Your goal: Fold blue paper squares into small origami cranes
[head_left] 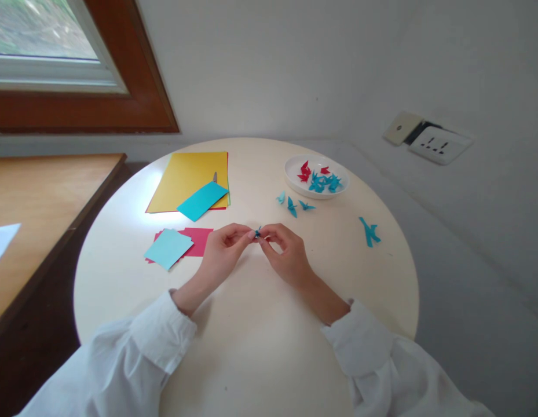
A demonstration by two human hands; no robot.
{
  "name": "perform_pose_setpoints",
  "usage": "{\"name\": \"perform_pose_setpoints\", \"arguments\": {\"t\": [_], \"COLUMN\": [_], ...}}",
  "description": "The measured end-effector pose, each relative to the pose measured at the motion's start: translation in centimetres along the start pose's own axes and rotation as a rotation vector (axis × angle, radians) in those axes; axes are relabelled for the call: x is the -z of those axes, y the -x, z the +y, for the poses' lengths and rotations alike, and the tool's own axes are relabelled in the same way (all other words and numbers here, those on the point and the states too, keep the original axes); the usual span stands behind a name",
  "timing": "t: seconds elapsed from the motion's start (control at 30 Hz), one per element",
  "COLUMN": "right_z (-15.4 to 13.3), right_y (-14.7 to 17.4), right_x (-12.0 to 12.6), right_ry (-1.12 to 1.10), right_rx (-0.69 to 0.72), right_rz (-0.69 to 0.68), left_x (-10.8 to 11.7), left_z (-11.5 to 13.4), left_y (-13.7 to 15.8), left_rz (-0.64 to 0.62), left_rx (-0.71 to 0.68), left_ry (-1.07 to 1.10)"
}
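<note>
Between the fingertips of both hands is a small blue folded paper crane (257,233), mostly covered by the fingers. My left hand (227,246) pinches it from the left, and my right hand (288,252) pinches it from the right. Just beyond my right hand lie a pale blue paper crane (281,197) and two blue paper cranes (292,207). Close to my left hand rests a stack of square papers, light blue (168,249) over pink (199,241).
Farther back, a white plate (290,177) bears several red and blue cranes. Yellow sheets (188,168) lie at the back left under a blue paper (202,201), with a metal tip (215,176) showing. Blue paper strips (370,233) are at the right. A wooden desk (47,197) stands left.
</note>
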State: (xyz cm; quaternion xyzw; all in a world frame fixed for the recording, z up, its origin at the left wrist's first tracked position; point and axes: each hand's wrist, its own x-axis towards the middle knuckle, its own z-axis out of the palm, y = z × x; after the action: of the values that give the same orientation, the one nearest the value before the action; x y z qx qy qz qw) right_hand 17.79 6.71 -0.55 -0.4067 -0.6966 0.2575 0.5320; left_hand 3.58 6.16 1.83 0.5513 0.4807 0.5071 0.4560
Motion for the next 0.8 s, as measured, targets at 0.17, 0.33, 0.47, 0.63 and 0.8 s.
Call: {"name": "perform_pose_setpoints", "arguments": {"t": [0.17,0.33,0.47,0.63,0.8], "right_z": [0.03,0.05,0.07,0.15,0.22], "right_y": [0.04,0.09,0.13,0.24,0.26], "right_x": [-0.03,0.01,-0.03,-0.23,-0.41], "right_ry": [-0.009,-0.01,-0.024,-0.114,-0.167], "right_rx": [-0.004,0.004,-0.011,-0.059,-0.11], "right_rz": [-0.001,0.002,-0.006,-0.016,-0.004], "left_x": [0.05,0.1,0.12,0.19,0.19], "left_z": [0.22,0.33,0.19,-0.06,-0.33], "left_y": [0.07,0.11,0.05,0.12,0.29], "left_rz": [-0.011,-0.023,-0.016,0.002,-0.004], "left_rx": [0.003,0.016,0.014,-0.043,-0.13], "left_ry": [-0.042,-0.048,-0.038,-0.086,-0.138]}}
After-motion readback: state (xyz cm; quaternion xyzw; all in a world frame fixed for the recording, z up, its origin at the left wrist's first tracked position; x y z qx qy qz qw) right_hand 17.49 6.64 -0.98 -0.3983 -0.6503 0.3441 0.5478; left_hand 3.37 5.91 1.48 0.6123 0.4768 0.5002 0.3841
